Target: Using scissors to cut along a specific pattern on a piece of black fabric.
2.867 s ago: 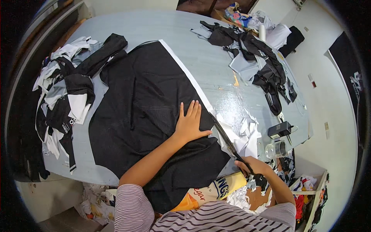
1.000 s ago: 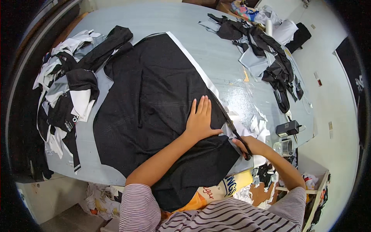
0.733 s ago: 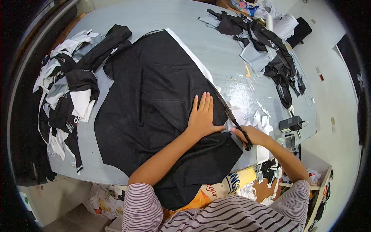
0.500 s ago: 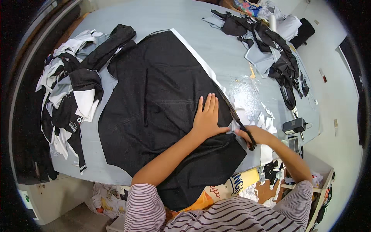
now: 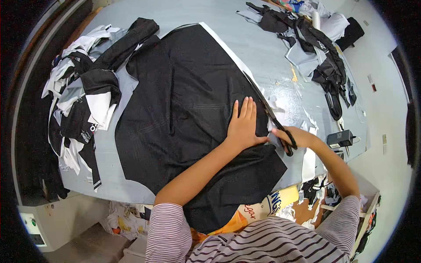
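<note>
A large piece of black fabric (image 5: 193, 87) lies spread over the table, with its lower part draping past the near edge. Along its far right edge shows a narrow white strip (image 5: 224, 47). My left hand (image 5: 244, 126) rests flat on the fabric near its right side, fingers stretched forward and thumb out to the right. Just right of it, my right hand (image 5: 301, 136) grips long dark scissors (image 5: 274, 119) by the handles. Their blades run along the fabric's right edge, pointing away from me. The fingers inside the handle loops are partly hidden.
Black, white and grey garments are heaped (image 5: 103, 81) at the left. A second heap of dark garments (image 5: 326, 70) covers the far right. A small black box (image 5: 341, 139) sits at the right edge. White scraps (image 5: 309, 164) lie near my right arm. A yellow-orange printed bag (image 5: 258, 211) is below the near edge.
The scissors' handles are further apart than before, in my right hand. My left hand stays flat on the same part of the fabric. The whole view has shifted slightly.
</note>
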A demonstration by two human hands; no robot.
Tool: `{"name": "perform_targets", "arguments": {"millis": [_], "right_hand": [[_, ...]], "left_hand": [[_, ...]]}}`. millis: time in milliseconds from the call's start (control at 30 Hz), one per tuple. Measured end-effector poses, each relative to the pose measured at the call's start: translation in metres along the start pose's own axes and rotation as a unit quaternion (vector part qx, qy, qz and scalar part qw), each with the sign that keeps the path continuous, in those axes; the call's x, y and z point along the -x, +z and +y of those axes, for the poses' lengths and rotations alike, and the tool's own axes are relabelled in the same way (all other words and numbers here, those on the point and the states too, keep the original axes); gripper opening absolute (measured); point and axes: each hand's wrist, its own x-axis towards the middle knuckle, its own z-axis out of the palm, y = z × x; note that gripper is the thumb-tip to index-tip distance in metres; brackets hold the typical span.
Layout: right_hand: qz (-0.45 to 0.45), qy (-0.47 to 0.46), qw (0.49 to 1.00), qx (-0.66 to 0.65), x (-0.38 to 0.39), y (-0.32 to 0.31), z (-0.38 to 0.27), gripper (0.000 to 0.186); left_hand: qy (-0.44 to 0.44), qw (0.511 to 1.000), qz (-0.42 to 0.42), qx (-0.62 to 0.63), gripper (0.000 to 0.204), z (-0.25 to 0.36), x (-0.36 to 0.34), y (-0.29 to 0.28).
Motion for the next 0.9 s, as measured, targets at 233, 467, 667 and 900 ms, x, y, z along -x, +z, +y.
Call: {"name": "perform_targets", "arguments": {"millis": [233, 467, 667, 900], "right_hand": [[0.087, -0.005, 0.995, 0.049, -0.015, 0.006, -0.006, 0.079], [-0.001, -0.006, 0.997, 0.081, -0.021, -0.017, -0.028, 0.084], [0.084, -0.018, 0.995, 0.056, -0.028, -0.011, -0.019, 0.077], [-0.005, 0.014, 0.999, 0.038, -0.041, -0.031, -0.033, 0.071]], "left_hand": [[-0.006, 1.0, 0.005, 0.017, 0.115, -0.001, 0.0, 0.002], [-0.005, 1.0, -0.014, -0.001, 0.115, 0.0, -0.001, 0.001], [-0.008, 1.0, -0.015, 0.001, 0.114, 0.0, 0.001, -0.002], [-0.014, 0.999, -0.037, -0.011, 0.115, 0.001, -0.001, -0.002]]}}
